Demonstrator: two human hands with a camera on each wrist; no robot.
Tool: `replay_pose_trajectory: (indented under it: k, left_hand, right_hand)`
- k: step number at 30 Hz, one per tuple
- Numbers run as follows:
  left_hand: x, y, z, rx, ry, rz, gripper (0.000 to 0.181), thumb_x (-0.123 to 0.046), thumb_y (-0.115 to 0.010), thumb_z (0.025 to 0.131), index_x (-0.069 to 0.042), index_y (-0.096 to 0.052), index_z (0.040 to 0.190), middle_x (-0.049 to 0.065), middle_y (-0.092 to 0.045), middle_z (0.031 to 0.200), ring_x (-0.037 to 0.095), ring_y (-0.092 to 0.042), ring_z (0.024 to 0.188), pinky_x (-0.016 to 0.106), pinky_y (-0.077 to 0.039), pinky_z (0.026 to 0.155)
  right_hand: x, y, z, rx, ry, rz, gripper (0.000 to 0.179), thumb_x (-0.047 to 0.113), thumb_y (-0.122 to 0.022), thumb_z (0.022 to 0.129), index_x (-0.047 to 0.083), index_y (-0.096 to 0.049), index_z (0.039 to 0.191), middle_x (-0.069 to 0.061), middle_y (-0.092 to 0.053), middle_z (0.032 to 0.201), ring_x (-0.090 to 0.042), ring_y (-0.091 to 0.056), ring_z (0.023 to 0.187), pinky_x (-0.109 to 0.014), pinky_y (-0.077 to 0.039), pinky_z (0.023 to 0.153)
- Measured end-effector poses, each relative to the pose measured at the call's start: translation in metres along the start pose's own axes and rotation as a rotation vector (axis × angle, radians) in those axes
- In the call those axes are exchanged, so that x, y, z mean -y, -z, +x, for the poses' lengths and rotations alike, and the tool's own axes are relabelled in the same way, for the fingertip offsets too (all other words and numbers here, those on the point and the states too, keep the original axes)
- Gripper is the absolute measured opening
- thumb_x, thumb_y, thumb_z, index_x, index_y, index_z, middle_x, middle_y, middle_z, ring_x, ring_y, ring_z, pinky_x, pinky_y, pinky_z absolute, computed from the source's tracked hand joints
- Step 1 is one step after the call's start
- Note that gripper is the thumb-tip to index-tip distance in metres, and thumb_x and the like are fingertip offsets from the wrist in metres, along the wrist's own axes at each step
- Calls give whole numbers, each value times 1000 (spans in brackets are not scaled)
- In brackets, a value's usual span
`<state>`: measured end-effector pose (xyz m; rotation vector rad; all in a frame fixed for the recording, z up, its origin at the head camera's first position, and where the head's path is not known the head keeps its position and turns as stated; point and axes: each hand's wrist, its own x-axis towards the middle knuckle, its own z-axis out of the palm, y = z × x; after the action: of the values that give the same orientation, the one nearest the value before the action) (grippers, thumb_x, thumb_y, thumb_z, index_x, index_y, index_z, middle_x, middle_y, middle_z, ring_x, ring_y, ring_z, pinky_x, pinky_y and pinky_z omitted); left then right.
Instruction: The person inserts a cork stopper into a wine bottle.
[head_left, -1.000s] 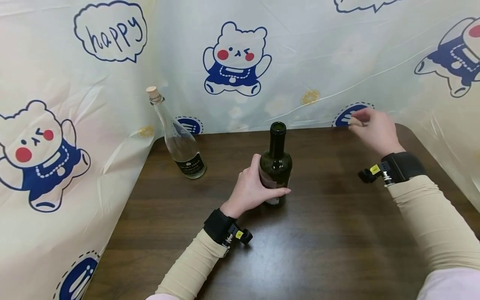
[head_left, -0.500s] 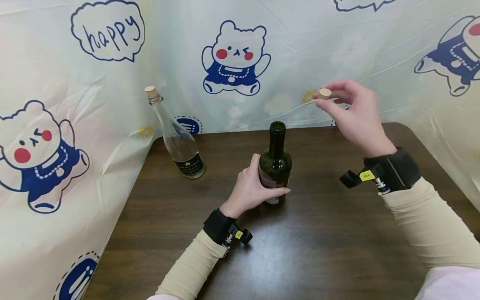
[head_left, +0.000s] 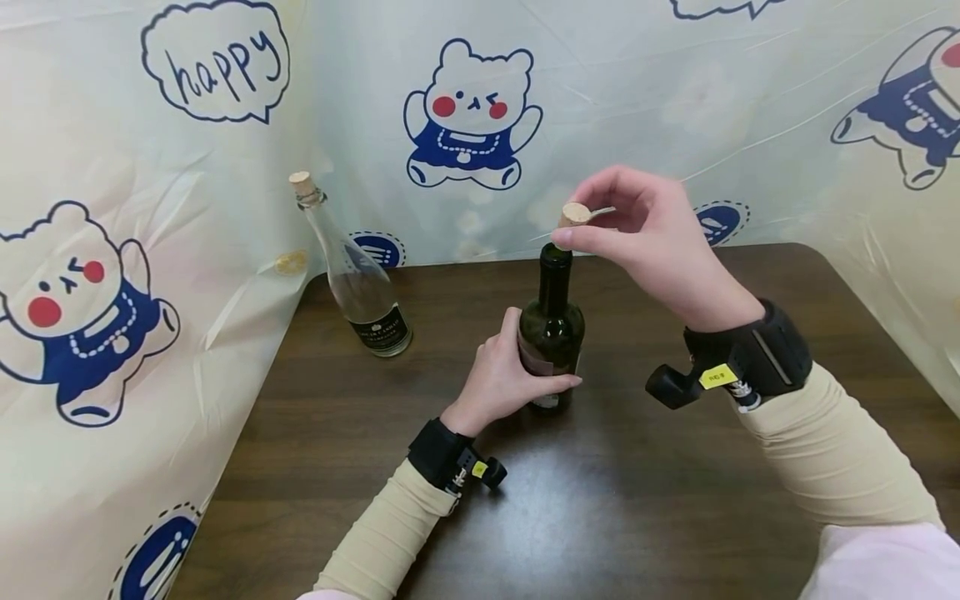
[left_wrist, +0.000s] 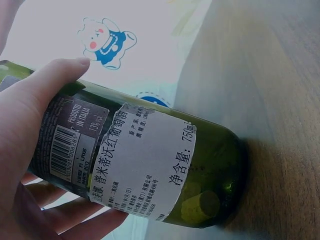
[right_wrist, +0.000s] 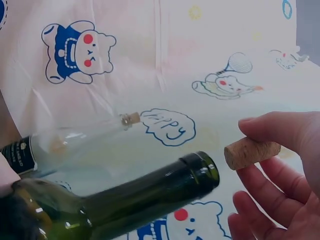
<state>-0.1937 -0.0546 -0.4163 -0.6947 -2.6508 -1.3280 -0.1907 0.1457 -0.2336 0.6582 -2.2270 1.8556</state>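
A dark green wine bottle (head_left: pixel 553 321) stands upright on the table, its mouth uncovered. My left hand (head_left: pixel 501 375) grips it around the body; printed labels (left_wrist: pixel 145 160) show beside the thumb in the left wrist view. Through the glass near the base a pale shape (left_wrist: pixel 200 206) appears, too unclear to name. Between thumb and fingers my right hand (head_left: pixel 651 237) pinches a cork (right_wrist: pixel 251 152). From the head the cork looks just above the bottle mouth; in the right wrist view a small gap separates its lower end from the rim (right_wrist: pixel 210 170).
A clear glass bottle (head_left: pixel 363 292) with a dark label and a cork (head_left: pixel 303 183) in its neck stands at the back left. Behind the brown wooden table (head_left: pixel 637 467) hangs a pale cloth (head_left: pixel 345 100) printed with cartoon bears.
My right hand has carried the cork leftward from the back right of the table to just over the green bottle's mouth. The left hand and both bottles have stayed put.
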Motion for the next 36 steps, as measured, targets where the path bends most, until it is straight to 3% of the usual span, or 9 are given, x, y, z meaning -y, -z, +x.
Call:
replay_pose_trajectory:
  k: [12,23,27,30,33,36]
  left_hand:
    - [-1,1,-1,-1,20,5,86,-67,-82,67,-19,-43,127,-10,-65,97,7,-65,85,36,-56,74]
    - [-2,1,-1,-8,12,0,84,-65,-83,67,-19,-43,125,-10,-65,94,5,-64,82,35,-56,72]
    - [-1,1,0,-5,13,-5,84,-65,-82,68,-19,-43,125,-10,-65,94,5,-64,82,35,-56,72]
    - [-1,1,0,-3,19,-7,84,-67,-82,68,-19,-43,125,-10,-65,95,6,-64,83,35,-56,72]
    - [0,1,0,-5,22,-7,86,-68,-81,67,-19,-43,126,-9,-65,95,7,-65,83,36,-56,73]
    - [0,0,0,-11,29,-3,88,-68,-81,66,-19,-42,127,-8,-66,95,8,-65,82,37,-56,72]
  right_hand:
    - [-9,-7,4,5,-5,-120,26,17,-81,86,3,-69,104,-9,-67,104,-25,-65,98,-32,-51,89]
    - [-14,-7,6,46,-24,-144,26,21,-81,86,3,-71,102,-9,-69,103,-23,-60,103,-30,-52,87]
    - [-19,-10,4,68,-57,-77,27,21,-78,89,2,-70,108,-8,-69,113,-22,-61,109,-32,-53,93]
    - [-26,-15,1,109,-80,22,29,22,-71,95,6,-67,118,-8,-68,124,-22,-61,120,-41,-48,104]
    - [-32,-21,0,167,-116,152,34,36,-55,103,11,-65,124,-8,-70,126,-25,-58,126,-53,-36,112]
    - [-36,-29,0,215,-175,262,56,57,-41,102,10,-68,117,-8,-75,114,-31,-61,122,-59,-31,110]
